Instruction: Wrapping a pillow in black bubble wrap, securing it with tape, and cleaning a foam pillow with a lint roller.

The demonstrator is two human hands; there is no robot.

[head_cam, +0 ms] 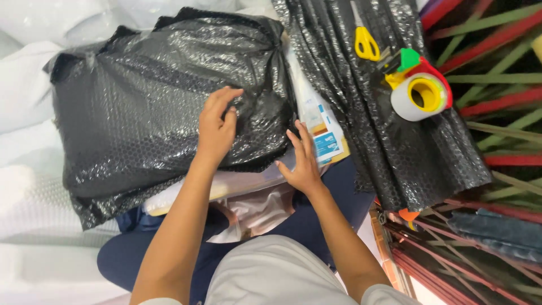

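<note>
A bulky parcel wrapped in black bubble wrap lies across my lap. My left hand rests on its top near the right end, fingers bent and pressing the wrap. My right hand lies flat with fingers apart at the parcel's lower right corner, touching the wrap's edge and a white printed packet under it. Neither hand grips anything.
A sheet of black bubble wrap is spread out to the right. On it lie yellow-handled scissors and a tape dispenser with a yellow core. White bubble wrap lies at the left. A striped mat covers the floor on the right.
</note>
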